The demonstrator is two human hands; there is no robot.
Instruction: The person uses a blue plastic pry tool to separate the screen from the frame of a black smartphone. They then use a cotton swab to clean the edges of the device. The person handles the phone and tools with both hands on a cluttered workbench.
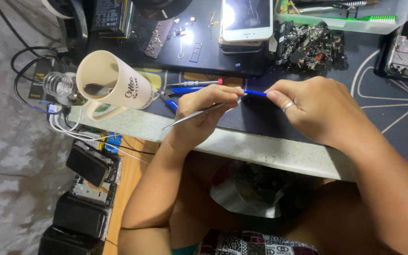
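Note:
My left hand [204, 111] is closed around metal tweezers [190, 117] that stick out down-left past the desk edge. My right hand [317, 106], with a ring on one finger, pinches a thin blue tool [255, 93] by its end. The two hands meet tip to tip above the dark work mat [393, 118]. Whatever small part sits between the fingertips is hidden.
A cream mug [112, 82] stands at the desk's left corner beside a clear glass bottle [58, 84]. Blue-handled pliers [180, 92] and a red-tipped screwdriver [197, 83] lie behind my left hand. Stacked phones [246, 21], a heap of small dark parts [310, 45], cables [29, 71].

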